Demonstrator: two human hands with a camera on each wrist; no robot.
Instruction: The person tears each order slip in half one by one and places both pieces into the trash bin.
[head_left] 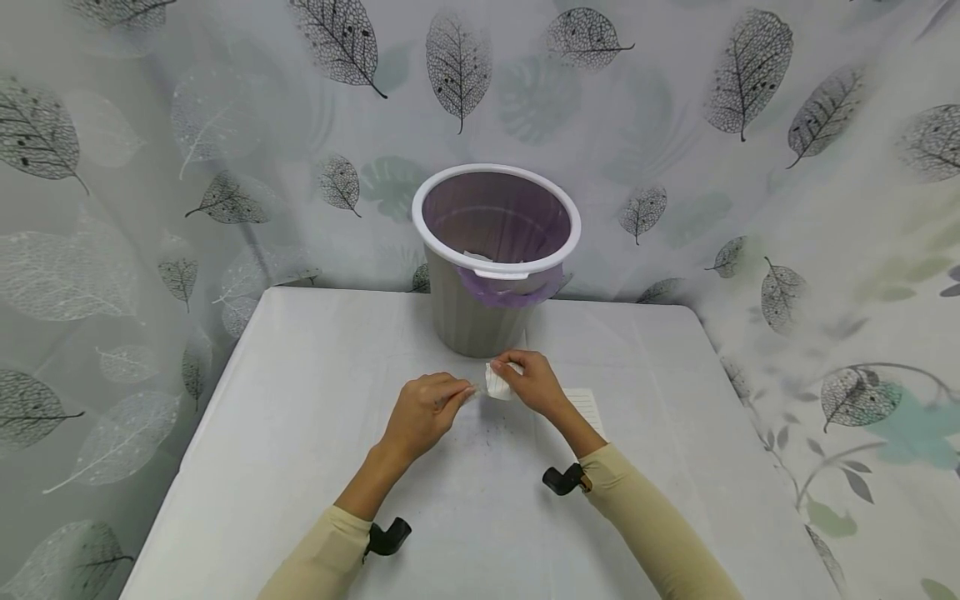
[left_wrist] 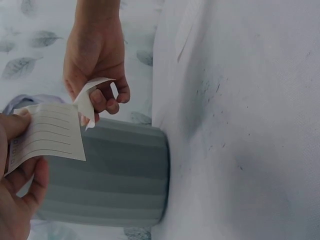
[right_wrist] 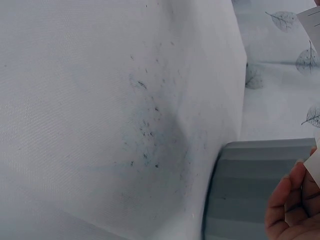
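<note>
In front of the bin, my left hand [head_left: 423, 412] pinches a lined strip of paper [left_wrist: 47, 132] between thumb and fingers. Just right of it my right hand [head_left: 532, 383] pinches a white piece of paper [head_left: 497, 383], which looks bent in the left wrist view. The two paper edges meet or overlap there; I cannot tell whether they are still joined. The right wrist view catches only the fingers [right_wrist: 280, 200] of the right hand and a paper corner. Both hands are above the table, below the bin's rim.
A grey bin [head_left: 476, 321] with a white rim and purple liner stands at the table's back; something whitish lies inside. A lined sheet [head_left: 585, 406] lies on the white table [head_left: 300, 450], partly behind the right wrist. Small dark specks [right_wrist: 145, 132] dot the cloth. Leaf-patterned curtains surround the table.
</note>
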